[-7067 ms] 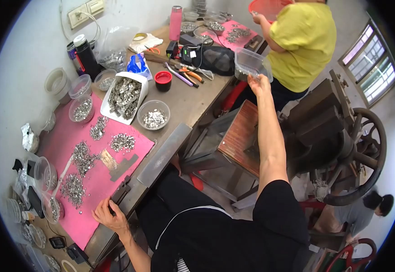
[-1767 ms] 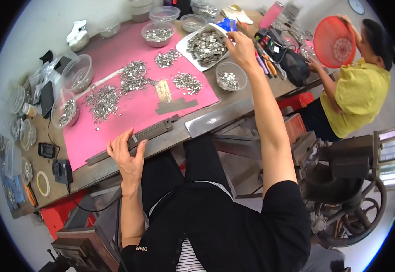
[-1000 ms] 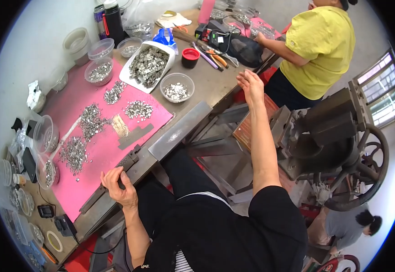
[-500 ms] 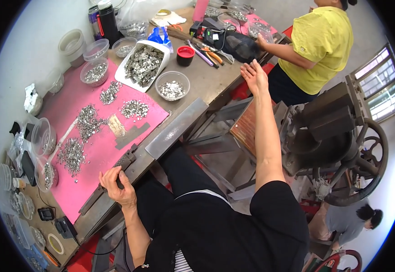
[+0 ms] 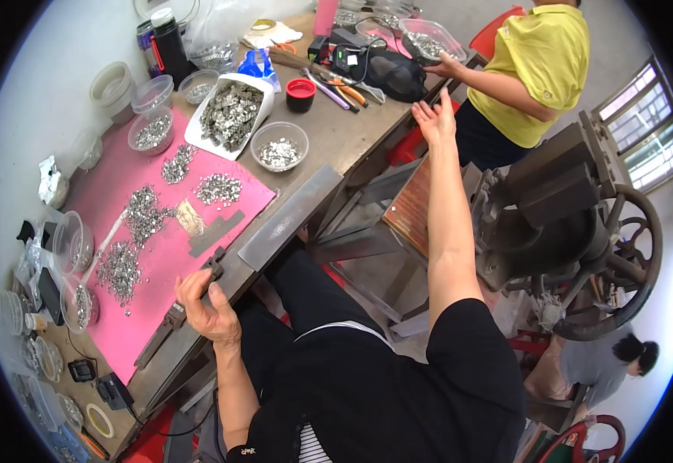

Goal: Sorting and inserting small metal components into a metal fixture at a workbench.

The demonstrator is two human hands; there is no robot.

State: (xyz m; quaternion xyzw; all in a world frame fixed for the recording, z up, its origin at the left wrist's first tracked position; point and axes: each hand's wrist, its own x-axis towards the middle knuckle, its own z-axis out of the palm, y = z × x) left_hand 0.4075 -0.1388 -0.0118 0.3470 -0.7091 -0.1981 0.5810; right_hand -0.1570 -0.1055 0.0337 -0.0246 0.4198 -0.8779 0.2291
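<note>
My left hand (image 5: 207, 305) grips the front edge of the workbench, fingers curled over a dark metal bar (image 5: 184, 307) beside the pink mat (image 5: 151, 247). My right hand (image 5: 434, 120) is stretched out to the far right, open in the air with fingers spread, holding nothing. It hovers just below a clear plastic container (image 5: 427, 38) of small metal parts that a person in a yellow shirt (image 5: 537, 62) holds at the bench corner. Piles of small silvery metal parts (image 5: 143, 216) lie on the mat.
A white tray (image 5: 231, 114) and a clear bowl (image 5: 279, 147) of metal parts stand past the mat, with a red lid (image 5: 300, 88), pliers and a black bag (image 5: 390, 73). A heavy press with a flywheel (image 5: 583, 231) stands to my right. Another person (image 5: 607, 363) crouches low right.
My right hand has risen toward the container that the person in yellow now holds out. My left hand stays on the bench edge. My view has shifted slightly.
</note>
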